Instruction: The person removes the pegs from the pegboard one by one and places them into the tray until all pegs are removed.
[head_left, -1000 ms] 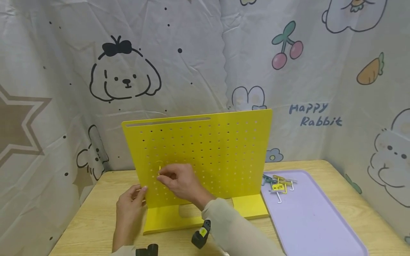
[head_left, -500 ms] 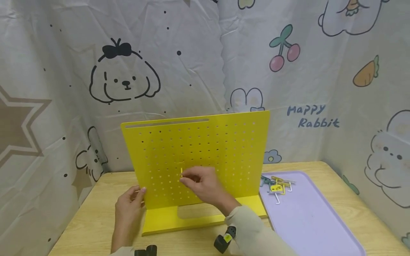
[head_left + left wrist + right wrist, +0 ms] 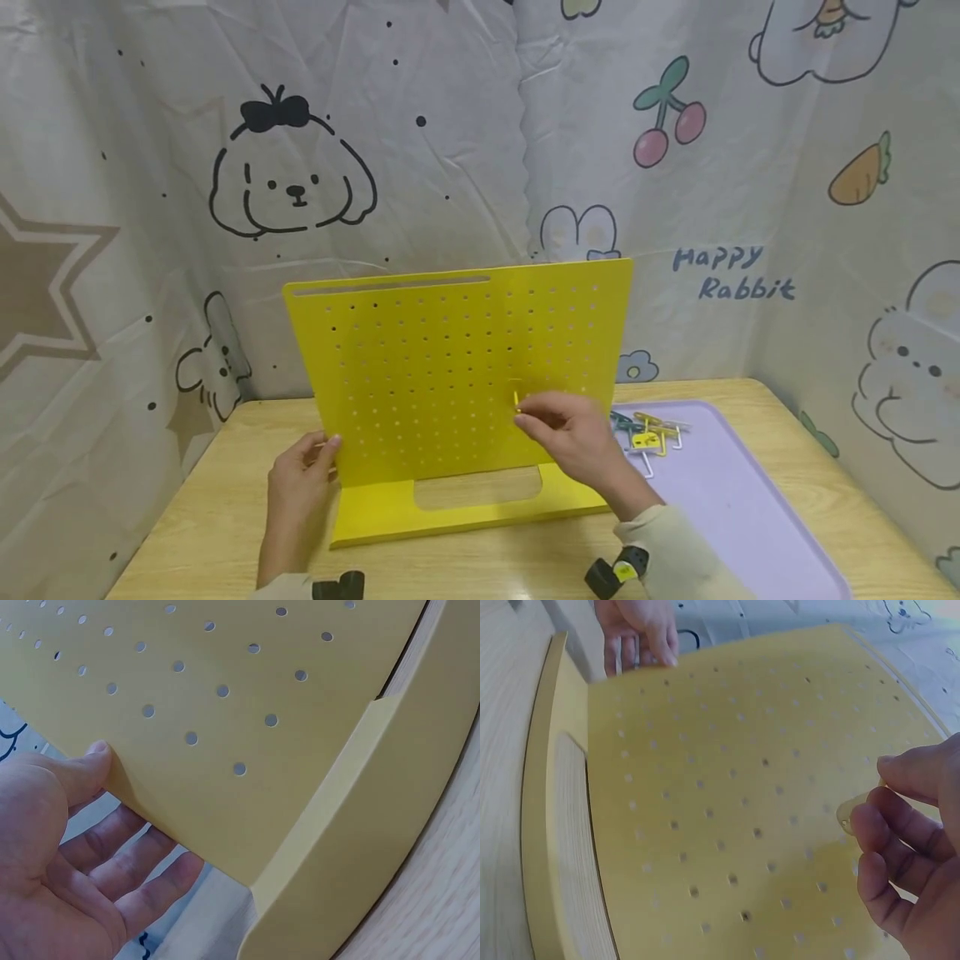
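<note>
A yellow pegboard (image 3: 420,350) stands upright on its flat base, with rows of small holes across its face. My left hand (image 3: 298,479) holds its left edge low down; in the left wrist view the thumb lies on the front and the other fingers reach behind. Between thumb and fingers of my right hand (image 3: 573,433) is a small yellow hook (image 3: 516,400), in front of the board's right half. The right wrist view shows the hook's rounded plate (image 3: 846,816) near the holes, mostly covered by the fingers. Whether it touches the board I cannot tell.
A lilac tray (image 3: 735,517) lies right of the pegboard on the wooden table (image 3: 202,500). Several green, yellow and white hooks (image 3: 648,435) are heaped near its far left corner. A printed curtain (image 3: 450,167) hangs behind and around the table.
The right hand has moved rightward across the pegboard, from its left side to its right half, carrying the yellow hook. My left hand stays at the board's left edge.
</note>
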Tool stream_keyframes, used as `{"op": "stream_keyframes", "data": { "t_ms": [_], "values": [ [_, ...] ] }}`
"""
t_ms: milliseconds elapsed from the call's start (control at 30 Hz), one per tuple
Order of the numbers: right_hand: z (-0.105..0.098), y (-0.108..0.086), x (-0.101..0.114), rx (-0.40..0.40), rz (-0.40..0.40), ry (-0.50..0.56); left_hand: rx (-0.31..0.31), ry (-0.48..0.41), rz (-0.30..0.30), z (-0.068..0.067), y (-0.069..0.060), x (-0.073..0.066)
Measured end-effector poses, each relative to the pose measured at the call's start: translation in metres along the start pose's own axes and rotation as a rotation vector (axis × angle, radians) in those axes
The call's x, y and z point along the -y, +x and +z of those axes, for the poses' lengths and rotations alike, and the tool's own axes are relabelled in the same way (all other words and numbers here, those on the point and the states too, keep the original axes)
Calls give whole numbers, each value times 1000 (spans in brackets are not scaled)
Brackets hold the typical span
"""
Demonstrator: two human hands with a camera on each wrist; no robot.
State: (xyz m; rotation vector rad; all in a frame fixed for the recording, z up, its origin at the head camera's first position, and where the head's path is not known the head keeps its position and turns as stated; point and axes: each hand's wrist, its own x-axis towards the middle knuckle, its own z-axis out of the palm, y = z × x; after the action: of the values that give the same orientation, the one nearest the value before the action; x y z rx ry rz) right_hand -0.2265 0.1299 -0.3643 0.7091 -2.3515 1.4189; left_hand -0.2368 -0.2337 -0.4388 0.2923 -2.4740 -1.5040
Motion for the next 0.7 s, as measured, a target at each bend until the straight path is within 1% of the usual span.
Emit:
{"op": "stream_keyframes", "data": {
  "t_ms": [100,233,333,400,533,633,700],
  "values": [
    [-15,-7,-6,-39,-29,-40,-5,3,8,0,1,1],
    [-35,-16,-13,-106,-60,-128,-7,-7,22,1,1,2],
    [-51,-25,-18,-167,-62,-197,-9,-12,21,1,2,1],
    [-61,-32,-23,-197,-56,-221,-12,-11,18,1,2,0],
    [-80,-43,-35,-239,-23,-260,-19,-7,14,2,2,-2],
    [-93,-50,-43,-247,33,-307,-18,-2,12,2,1,-1],
    [-101,-55,-49,-245,84,-334,-18,1,8,2,1,0]
  ]
}}
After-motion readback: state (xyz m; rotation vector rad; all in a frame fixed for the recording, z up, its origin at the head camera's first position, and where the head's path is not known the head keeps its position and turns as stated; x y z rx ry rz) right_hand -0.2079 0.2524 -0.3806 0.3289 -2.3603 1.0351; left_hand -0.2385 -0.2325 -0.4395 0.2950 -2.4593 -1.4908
